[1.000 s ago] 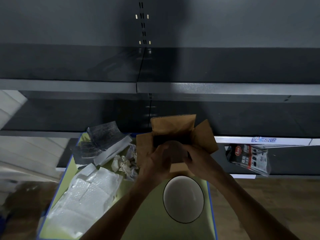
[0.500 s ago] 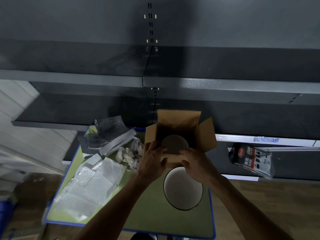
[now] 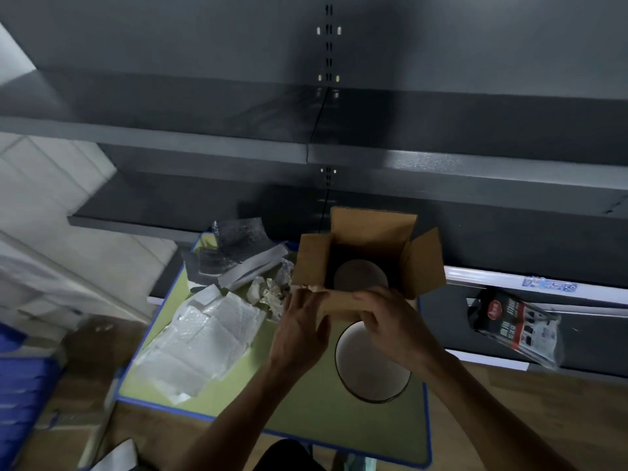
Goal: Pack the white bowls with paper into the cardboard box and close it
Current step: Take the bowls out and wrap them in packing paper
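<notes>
Cardboard box (image 3: pixel 370 260), bowl (image 3: pixel 360 275) inside, near flap gripped by left hand (image 3: pixel 300 329) and right hand (image 3: pixel 390 321); crumpled paper (image 3: pixel 268 290) beside.

Matt brown cardboard box (image 3: pixel 370 239), smooth white bowl (image 3: pixel 372 372), crumpled paper (image 3: pixel 268 294), dark metal shelving (image 3: pixel 441 164)

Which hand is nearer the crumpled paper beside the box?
Left. The left hand sits just right of the crumpled paper; the right hand is farther right, across the box's near flap.
</notes>
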A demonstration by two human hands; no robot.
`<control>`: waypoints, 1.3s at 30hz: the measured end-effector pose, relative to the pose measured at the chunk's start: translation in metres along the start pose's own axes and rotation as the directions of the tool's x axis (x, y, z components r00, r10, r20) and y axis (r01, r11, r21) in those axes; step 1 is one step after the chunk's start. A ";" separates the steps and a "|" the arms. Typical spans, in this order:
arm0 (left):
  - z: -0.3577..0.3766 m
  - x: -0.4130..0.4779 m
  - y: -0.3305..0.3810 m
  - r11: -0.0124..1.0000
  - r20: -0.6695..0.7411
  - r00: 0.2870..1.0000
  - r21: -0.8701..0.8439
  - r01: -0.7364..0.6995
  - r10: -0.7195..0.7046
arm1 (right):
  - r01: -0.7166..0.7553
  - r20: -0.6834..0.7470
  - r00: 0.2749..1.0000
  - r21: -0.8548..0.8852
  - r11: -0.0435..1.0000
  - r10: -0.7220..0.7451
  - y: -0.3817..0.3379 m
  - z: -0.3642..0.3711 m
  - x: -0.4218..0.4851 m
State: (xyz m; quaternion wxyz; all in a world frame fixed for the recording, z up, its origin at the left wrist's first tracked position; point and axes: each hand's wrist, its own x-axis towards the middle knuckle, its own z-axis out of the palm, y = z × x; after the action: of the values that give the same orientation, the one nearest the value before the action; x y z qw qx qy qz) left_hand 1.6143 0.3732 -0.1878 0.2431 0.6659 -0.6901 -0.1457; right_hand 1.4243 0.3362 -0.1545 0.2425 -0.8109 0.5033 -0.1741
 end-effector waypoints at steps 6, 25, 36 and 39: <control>-0.013 -0.030 -0.025 0.984 -0.012 0.984 -0.008 0.176 -0.176 | 0.091 0.101 0.991 0.011 0.996 -0.091 -0.029 0.026 0.013; -0.047 -0.044 -0.172 0.875 0.211 0.852 0.193 0.445 -0.480 | -0.102 0.538 0.842 0.081 0.991 0.042 -0.105 0.167 0.074; -0.049 -0.031 -0.189 0.877 0.142 0.867 0.116 0.465 -0.478 | -0.251 0.314 0.931 0.182 0.951 0.186 -0.101 0.167 0.076; -0.060 -0.030 -0.182 0.860 0.093 0.859 -0.043 0.509 -0.504 | -0.272 0.237 0.948 0.251 0.929 0.213 -0.105 0.154 0.078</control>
State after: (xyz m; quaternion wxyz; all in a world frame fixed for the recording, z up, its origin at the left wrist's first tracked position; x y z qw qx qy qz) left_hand 1.8000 0.3975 -0.2370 0.1907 0.8092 -0.4947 -0.2533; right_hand 1.6155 0.3388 -0.2182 0.4254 -0.7130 0.5426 -0.1274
